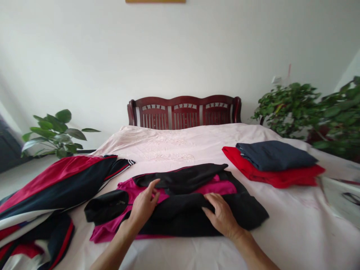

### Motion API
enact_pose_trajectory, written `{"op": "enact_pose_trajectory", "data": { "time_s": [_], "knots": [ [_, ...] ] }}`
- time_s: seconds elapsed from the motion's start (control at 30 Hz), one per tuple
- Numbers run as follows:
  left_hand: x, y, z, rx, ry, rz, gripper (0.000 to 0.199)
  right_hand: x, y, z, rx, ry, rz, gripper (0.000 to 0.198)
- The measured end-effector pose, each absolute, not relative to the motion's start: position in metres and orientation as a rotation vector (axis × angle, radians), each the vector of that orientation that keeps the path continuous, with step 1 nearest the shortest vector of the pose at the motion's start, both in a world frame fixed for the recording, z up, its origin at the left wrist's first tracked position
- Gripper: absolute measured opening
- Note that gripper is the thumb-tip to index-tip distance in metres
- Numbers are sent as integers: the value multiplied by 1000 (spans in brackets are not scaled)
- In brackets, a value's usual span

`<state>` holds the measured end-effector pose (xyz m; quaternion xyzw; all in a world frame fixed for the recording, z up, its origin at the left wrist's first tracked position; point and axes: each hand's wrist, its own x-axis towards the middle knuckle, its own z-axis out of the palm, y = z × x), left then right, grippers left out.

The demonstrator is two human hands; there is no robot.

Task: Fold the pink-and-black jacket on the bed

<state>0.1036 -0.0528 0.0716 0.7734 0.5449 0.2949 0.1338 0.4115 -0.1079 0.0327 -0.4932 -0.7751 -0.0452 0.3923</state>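
This is a bedroom in a home. A wide bed [180, 150] under a pale pink sheet fills the view, with a carved dark red wooden headboard [184, 111] at twelve o'clock against a bare white wall [168, 48]. Leafy potted plants stand at nine o'clock [54, 133] and two o'clock [289, 107]. Folded clothes [272, 163] lie stacked at two o'clock, and loose garments [50, 187] spread at eight o'clock.
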Motion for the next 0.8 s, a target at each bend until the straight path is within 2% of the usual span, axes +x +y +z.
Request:
{"op": "enact_pose_trajectory", "data": {
  "time_s": [0.1, 0.13, 0.2, 0.3, 0.43, 0.53, 0.67, 0.8],
  "knots": [
    [122, -28, 85, 2847, 1401, 683, 57, 412, -107, 27, -1305, -1981, -92, 21],
    [128, -21, 88, 2983, 1283, 620, 55, 412, -107, 27, -1306, -1984, -82, 23],
    [137, -7, 88, 3070, 1098, 486, 38, 413, -108, 29, -1292, -1984, -57, 30],
    [146, 8, 82, 2985, 1080, 385, 14, 412, -112, 37, -1266, -1982, 4, 42],
    [147, 9, 72, 2866, 1193, 469, 25, 411, -111, 40, -1296, -1963, 17, 42],
    [141, -1, 72, 2826, 1096, 437, 33, 411, -106, 37, -1395, -1915, -39, 38],
    [124, -4, 78, 2696, 959, 442, 35, 404, -99, 41, -1446, -1862, -78, 37],
    [100, 12, 79, 2585, 1079, 442, 34, 386, -90, 57, -1378, -1886, 6, 38]
  ]
}}
